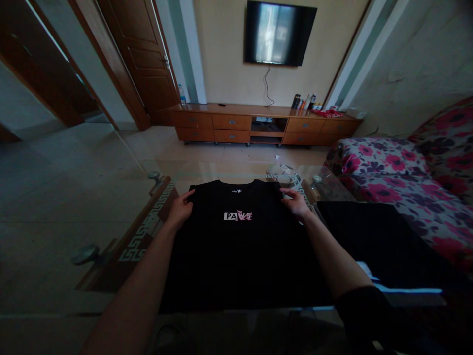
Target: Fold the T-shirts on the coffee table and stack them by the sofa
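Across the glass table (138, 239) lies our black shirt (240, 261), front side up, its neckline at the far end and its small print (238, 215) facing us. Our left hand (180, 211) is at one upper sleeve edge and our right hand (297, 203) at the other. Each seems to have a narrow, light pinch on the cloth, fingers mostly straight; how much fabric is caught between thumb and fingertips we cannot tell. Just beside the shirt, on our right, rests a dark folded cloth (369, 231), and past it stands the flowered sofa (391, 160).

We judge the step in hand to be spreading the shirt and squaring its shoulders. From this hold, the next move calls for even tension on both sides, the body kept flat and the neckline centred. Should we pull harder on one side, the print would likely slide off centre and creases might form underneath.
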Available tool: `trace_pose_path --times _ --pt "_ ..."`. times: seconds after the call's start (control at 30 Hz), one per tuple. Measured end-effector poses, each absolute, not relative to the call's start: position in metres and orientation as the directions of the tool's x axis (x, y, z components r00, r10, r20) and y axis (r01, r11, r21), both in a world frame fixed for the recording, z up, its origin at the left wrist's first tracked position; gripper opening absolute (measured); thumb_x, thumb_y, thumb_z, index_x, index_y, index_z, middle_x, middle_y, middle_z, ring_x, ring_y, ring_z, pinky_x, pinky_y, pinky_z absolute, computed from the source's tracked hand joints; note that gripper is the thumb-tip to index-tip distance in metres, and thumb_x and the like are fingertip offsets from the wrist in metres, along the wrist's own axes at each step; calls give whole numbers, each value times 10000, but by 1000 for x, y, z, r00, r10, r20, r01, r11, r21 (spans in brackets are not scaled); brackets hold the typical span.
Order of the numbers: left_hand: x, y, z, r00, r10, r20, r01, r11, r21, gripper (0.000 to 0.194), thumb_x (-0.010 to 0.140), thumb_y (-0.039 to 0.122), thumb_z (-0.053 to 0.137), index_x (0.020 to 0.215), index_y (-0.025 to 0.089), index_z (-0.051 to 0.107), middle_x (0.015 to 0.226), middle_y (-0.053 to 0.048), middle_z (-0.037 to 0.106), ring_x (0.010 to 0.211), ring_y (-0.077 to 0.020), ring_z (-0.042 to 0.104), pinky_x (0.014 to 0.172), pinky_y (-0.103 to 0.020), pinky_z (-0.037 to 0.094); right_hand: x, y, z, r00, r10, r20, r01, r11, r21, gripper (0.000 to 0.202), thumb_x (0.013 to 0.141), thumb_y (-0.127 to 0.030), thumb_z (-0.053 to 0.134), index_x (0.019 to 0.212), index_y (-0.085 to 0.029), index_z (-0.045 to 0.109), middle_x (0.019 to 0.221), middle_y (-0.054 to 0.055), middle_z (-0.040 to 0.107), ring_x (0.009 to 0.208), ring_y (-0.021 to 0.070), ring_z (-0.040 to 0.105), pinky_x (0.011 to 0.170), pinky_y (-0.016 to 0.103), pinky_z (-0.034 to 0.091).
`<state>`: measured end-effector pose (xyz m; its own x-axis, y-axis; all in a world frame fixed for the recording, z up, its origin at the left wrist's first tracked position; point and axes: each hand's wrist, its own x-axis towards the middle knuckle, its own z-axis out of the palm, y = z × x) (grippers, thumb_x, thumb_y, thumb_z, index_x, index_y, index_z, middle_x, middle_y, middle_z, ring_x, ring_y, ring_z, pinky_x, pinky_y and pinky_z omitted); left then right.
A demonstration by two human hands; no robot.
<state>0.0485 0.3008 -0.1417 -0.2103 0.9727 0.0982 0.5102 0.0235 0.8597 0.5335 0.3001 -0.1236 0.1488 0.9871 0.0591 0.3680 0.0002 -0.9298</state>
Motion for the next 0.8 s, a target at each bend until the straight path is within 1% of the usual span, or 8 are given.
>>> trace_pose_path --times 0.1,0.23,0.3,0.43,0.53,0.6,0.7,0.8 --pt "48 298 -135 -160 984 82 542 18 840 678 784 154 543 1461 174 584 1116 -124 766 833 -227 738 797 -354 585 528 293 -110 38 997 62 334 45 -941 670 672 -124 659 1340 -171 657 967 71 762 571 130 606 555 258 527" --pt "52 298 -126 -109 964 243 613 -127 780 653 770 105 543 1409 207 635 1369 -119 664 1184 -258 667 1047 -403 511 522 288 -97 -36 995 97 369 103 -924 676 661 -101 597 1331 -145 679 830 44 746 572 132 602 553 240 515" --pt "55 299 -121 -134 942 306 637 -154 755 568 799 142 571 1355 193 673 1364 -115 662 1221 -269 644 1098 -420 477 520 288 -94 -42 994 102 402 110 -909 586 688 -132 598 1261 -135 722 747 27 723 586 144 610 578 251 526" --pt "61 299 -112 -238 899 368 627 -147 765 376 895 332 598 1206 181 746 1205 -111 731 1103 -272 684 1050 -426 506 516 295 -97 111 983 143 477 73 -876 465 763 -287 670 1189 -119 748 710 31 715 618 170 625 664 309 558" --pt "63 300 -110 -285 882 375 573 -157 804 339 914 390 589 1137 193 751 1136 -105 745 1061 -257 689 1011 -414 521 517 303 -103 274 931 241 461 93 -883 430 752 -399 721 1085 -128 757 878 83 762 769 209 685 783 343 570" --pt "64 302 -109 -297 870 394 548 -183 817 320 905 363 598 1150 198 723 1132 -101 733 1035 -241 691 988 -396 532 519 309 -107 357 892 278 411 117 -904 502 721 -401 743 1141 -127 717 962 104 766 836 224 701 811 348 571" --pt "65 306 -108 -351 837 421 538 -187 822 506 862 263 626 1362 206 574 1138 -98 695 1010 -226 689 970 -388 543 519 312 -108 370 884 286 366 145 -919 663 731 -409 724 1322 -130 611 1002 102 758 843 224 702 795 352 573" --pt "69 306 -104 -381 843 380 533 -135 835 644 830 197 625 1456 217 477 1174 -99 669 1061 -245 677 1020 -421 526 516 309 -102 282 908 309 361 198 -911 552 801 -491 669 1229 -142 671 1028 95 757 890 223 696 817 333 555"
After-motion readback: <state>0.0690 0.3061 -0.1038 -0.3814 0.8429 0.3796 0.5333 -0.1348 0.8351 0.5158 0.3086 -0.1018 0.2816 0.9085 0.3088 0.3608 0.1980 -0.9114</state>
